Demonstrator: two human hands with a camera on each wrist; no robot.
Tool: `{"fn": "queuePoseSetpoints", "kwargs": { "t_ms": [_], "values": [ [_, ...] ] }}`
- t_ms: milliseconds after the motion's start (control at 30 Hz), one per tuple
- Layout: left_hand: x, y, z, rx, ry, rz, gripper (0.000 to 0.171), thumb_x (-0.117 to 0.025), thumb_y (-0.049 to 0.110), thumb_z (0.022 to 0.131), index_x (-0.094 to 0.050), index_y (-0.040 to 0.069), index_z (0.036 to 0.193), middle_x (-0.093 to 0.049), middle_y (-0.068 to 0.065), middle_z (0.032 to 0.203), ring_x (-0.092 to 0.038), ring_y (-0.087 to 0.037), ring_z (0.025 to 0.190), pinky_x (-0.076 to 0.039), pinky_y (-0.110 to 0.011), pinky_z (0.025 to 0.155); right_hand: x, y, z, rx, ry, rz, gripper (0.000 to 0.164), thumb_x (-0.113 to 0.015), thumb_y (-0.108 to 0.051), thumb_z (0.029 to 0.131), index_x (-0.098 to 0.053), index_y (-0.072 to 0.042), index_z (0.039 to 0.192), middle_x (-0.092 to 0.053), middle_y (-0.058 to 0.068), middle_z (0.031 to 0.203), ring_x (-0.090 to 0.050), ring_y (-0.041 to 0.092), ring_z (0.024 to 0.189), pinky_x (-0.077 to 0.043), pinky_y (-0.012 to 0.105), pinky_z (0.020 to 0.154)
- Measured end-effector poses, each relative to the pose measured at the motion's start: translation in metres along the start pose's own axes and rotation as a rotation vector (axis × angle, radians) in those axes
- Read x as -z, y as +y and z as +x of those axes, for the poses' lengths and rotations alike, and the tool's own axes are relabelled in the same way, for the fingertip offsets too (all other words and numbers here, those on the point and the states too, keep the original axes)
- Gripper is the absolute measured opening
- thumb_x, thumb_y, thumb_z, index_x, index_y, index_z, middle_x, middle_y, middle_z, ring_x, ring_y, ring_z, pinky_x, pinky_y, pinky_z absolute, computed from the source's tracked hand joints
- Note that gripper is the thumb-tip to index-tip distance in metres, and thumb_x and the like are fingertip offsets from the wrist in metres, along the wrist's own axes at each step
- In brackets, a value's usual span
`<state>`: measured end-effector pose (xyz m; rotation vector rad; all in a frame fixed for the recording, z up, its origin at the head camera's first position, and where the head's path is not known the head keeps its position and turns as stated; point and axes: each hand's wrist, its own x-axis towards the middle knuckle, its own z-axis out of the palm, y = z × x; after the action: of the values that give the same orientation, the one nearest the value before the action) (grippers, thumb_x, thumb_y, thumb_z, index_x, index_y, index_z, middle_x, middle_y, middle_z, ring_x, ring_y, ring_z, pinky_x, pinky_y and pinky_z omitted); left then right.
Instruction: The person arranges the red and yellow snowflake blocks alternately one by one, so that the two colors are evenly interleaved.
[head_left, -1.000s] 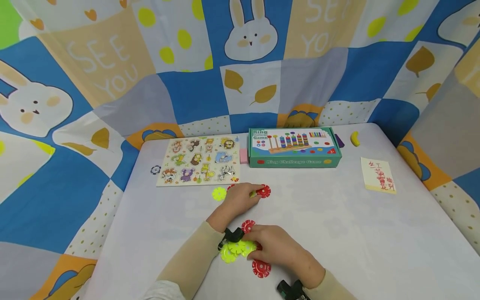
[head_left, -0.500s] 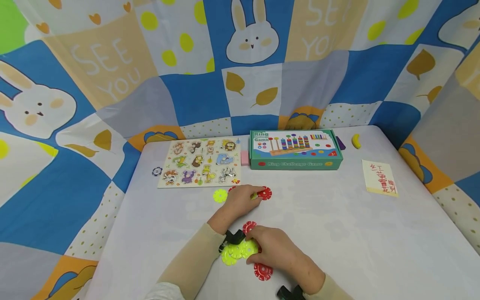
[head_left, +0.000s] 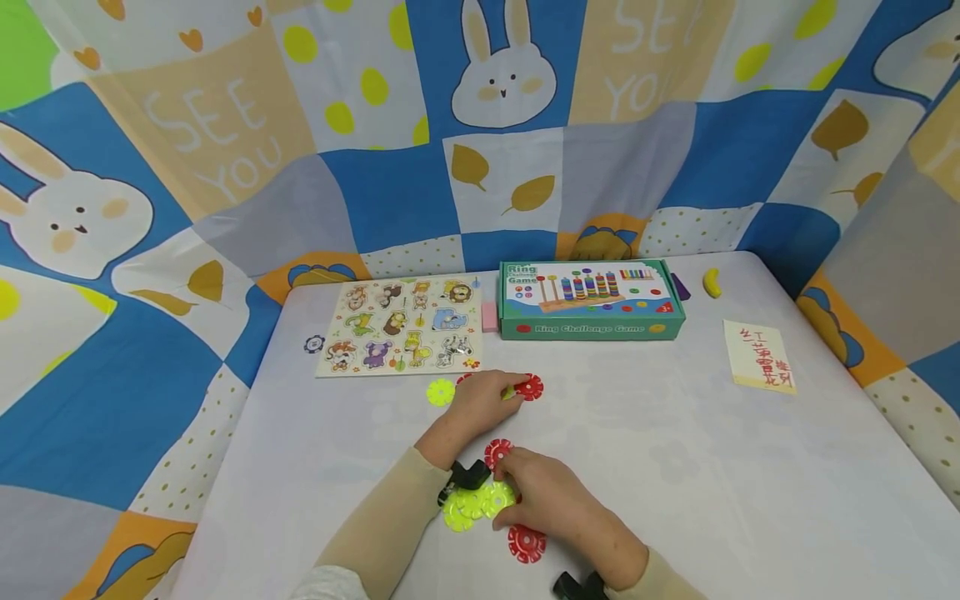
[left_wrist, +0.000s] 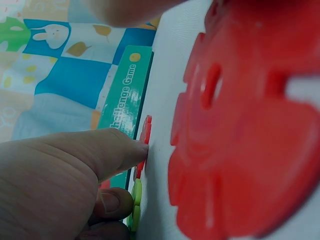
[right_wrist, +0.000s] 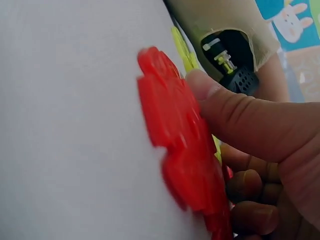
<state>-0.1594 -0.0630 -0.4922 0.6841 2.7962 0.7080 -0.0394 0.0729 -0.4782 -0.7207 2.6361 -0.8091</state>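
Observation:
In the head view my left hand [head_left: 483, 402] reaches across, its fingertips right at a red notched plastic disc [head_left: 531, 387]. A yellow-green disc [head_left: 441, 392] lies left of that hand; another is partly hidden under its fingers. My right hand [head_left: 551, 492] is over a small heap of yellow-green discs [head_left: 472, 506], thumb and index finger spread apart. Its index fingertip is at a red disc [head_left: 497, 453] behind the heap. A further red disc [head_left: 527, 543] lies in front of this hand and looms beside the thumb [right_wrist: 235, 112] in the right wrist view.
An animal puzzle board [head_left: 401, 325] lies at the back left, beside a green Ring Challenge Game box [head_left: 592, 300]. Farther right are a toy banana [head_left: 712, 282] and a paper note [head_left: 760, 356]. A small dark-rimmed disc [head_left: 313, 343] sits left of the board.
The red disc behind the heap has shifted slightly away, along with my right index fingertip. My left hand has stayed at the far red disc.

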Motion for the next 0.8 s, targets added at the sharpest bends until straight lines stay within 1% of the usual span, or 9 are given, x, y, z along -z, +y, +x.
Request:
{"fn": "queuePoseSetpoints", "kwargs": {
  "t_ms": [100, 200, 333, 433, 500, 600, 667, 800],
  "values": [
    [0.000, -0.001, 0.000, 0.001, 0.000, -0.006, 0.040, -0.061, 0.036, 0.090, -0.058, 0.033, 0.129, -0.061, 0.010, 0.119, -0.050, -0.010, 0.085, -0.042, -0.028, 0.072, 0.001, -0.002, 0.000, -0.018, -0.011, -0.014, 0.049, -0.083, -0.051, 0.061, -0.061, -0.021, 0.092, -0.049, -0.014, 0.083, -0.045, 0.004, 0.066, -0.042, 0.024, 0.060],
    [-0.002, -0.001, -0.001, 0.005, -0.006, -0.012, 0.040, -0.060, 0.036, 0.090, -0.058, 0.034, 0.130, -0.061, 0.010, 0.120, -0.050, -0.010, 0.087, -0.042, -0.028, 0.074, 0.000, -0.002, 0.000, -0.026, -0.018, -0.012, 0.049, -0.083, -0.053, 0.061, -0.059, -0.022, 0.092, -0.048, -0.013, 0.083, -0.045, 0.004, 0.063, -0.040, 0.024, 0.056],
    [-0.004, -0.002, -0.002, 0.011, -0.014, -0.008, 0.039, -0.060, 0.036, 0.090, -0.057, 0.035, 0.130, -0.060, 0.011, 0.122, -0.051, -0.009, 0.088, -0.043, -0.029, 0.076, 0.000, -0.004, -0.006, -0.002, -0.013, -0.008, 0.046, -0.082, -0.049, 0.064, -0.058, -0.022, 0.092, -0.047, -0.013, 0.082, -0.044, 0.002, 0.061, -0.039, 0.022, 0.055],
    [-0.005, -0.002, -0.002, 0.009, -0.010, -0.001, 0.039, -0.059, 0.037, 0.090, -0.058, 0.035, 0.129, -0.061, 0.011, 0.121, -0.052, -0.008, 0.089, -0.044, -0.029, 0.077, -0.001, -0.006, -0.010, 0.018, 0.001, -0.019, 0.043, -0.083, -0.045, 0.067, -0.060, -0.021, 0.095, -0.049, -0.014, 0.082, -0.045, 0.001, 0.063, -0.042, 0.021, 0.058],
    [-0.005, -0.002, -0.002, 0.005, -0.005, -0.001, 0.039, -0.060, 0.036, 0.090, -0.058, 0.035, 0.129, -0.061, 0.011, 0.121, -0.052, -0.008, 0.089, -0.044, -0.029, 0.078, -0.002, -0.007, -0.011, 0.010, 0.010, -0.023, 0.044, -0.083, -0.044, 0.067, -0.063, -0.019, 0.097, -0.051, -0.014, 0.085, -0.046, 0.001, 0.066, -0.043, 0.021, 0.060],
    [-0.005, -0.002, -0.001, -0.002, 0.002, 0.000, 0.040, -0.060, 0.036, 0.090, -0.058, 0.034, 0.129, -0.061, 0.011, 0.121, -0.052, -0.008, 0.089, -0.045, -0.029, 0.078, -0.002, -0.006, -0.010, -0.030, 0.014, -0.012, 0.049, -0.083, -0.046, 0.066, -0.064, -0.017, 0.100, -0.051, -0.013, 0.086, -0.046, 0.002, 0.067, -0.043, 0.022, 0.061],
    [-0.004, -0.001, -0.001, -0.006, 0.007, 0.002, 0.040, -0.061, 0.036, 0.090, -0.058, 0.034, 0.129, -0.061, 0.010, 0.121, -0.052, -0.008, 0.088, -0.044, -0.029, 0.077, -0.002, -0.005, -0.009, -0.045, 0.015, -0.011, 0.049, -0.082, -0.047, 0.065, -0.064, -0.017, 0.099, -0.049, -0.012, 0.085, -0.045, 0.003, 0.066, -0.042, 0.022, 0.060],
    [-0.002, -0.001, 0.000, -0.004, 0.009, 0.000, 0.039, -0.061, 0.036, 0.090, -0.059, 0.034, 0.129, -0.061, 0.010, 0.121, -0.052, -0.008, 0.088, -0.044, -0.029, 0.077, -0.001, -0.005, -0.007, -0.047, 0.014, -0.002, 0.047, -0.083, -0.047, 0.064, -0.062, -0.018, 0.093, -0.047, -0.011, 0.082, -0.044, 0.004, 0.064, -0.040, 0.022, 0.057]
  ]
}}
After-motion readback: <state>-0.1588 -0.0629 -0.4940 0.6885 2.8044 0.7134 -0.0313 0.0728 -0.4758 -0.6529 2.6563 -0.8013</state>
